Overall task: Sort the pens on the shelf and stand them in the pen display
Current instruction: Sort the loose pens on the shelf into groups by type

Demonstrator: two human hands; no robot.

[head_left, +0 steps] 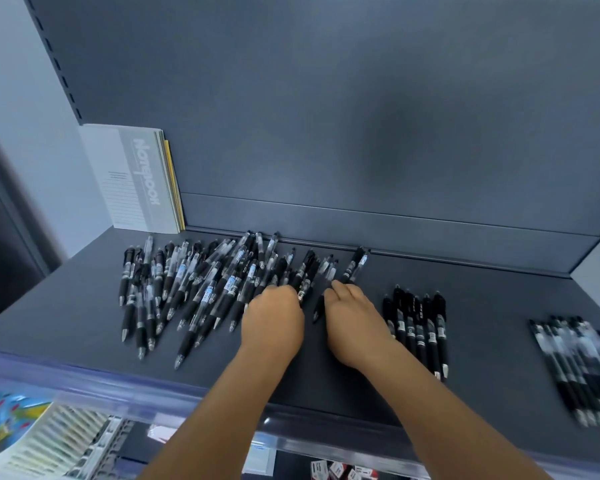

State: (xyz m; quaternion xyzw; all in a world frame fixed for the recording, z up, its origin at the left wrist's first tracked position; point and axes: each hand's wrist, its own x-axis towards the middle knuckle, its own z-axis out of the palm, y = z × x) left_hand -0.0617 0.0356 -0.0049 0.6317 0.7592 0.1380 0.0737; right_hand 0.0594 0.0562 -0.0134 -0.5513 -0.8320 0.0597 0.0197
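A loose heap of black and clear pens (194, 289) lies spread over the left half of the grey shelf (499, 306). My left hand (274, 320) reaches into the heap's right edge, fingers curled around a black pen (303, 278). My right hand (354, 320) is beside it, fingertips pinching the lower end of another black pen (352, 268) that points toward the back wall. To the right lies a neat row of all-black pens (418, 327). Farther right sits a second sorted row of clear-barrelled pens (582, 365), blurred. No pen display is visible.
Several notebooks (136, 181) stand upright against the back wall at the left. A clear price rail (153, 393) runs along the shelf's front edge. Below it, a lower shelf holds printed packs (32, 438) and small red-and-white boxes (340, 471).
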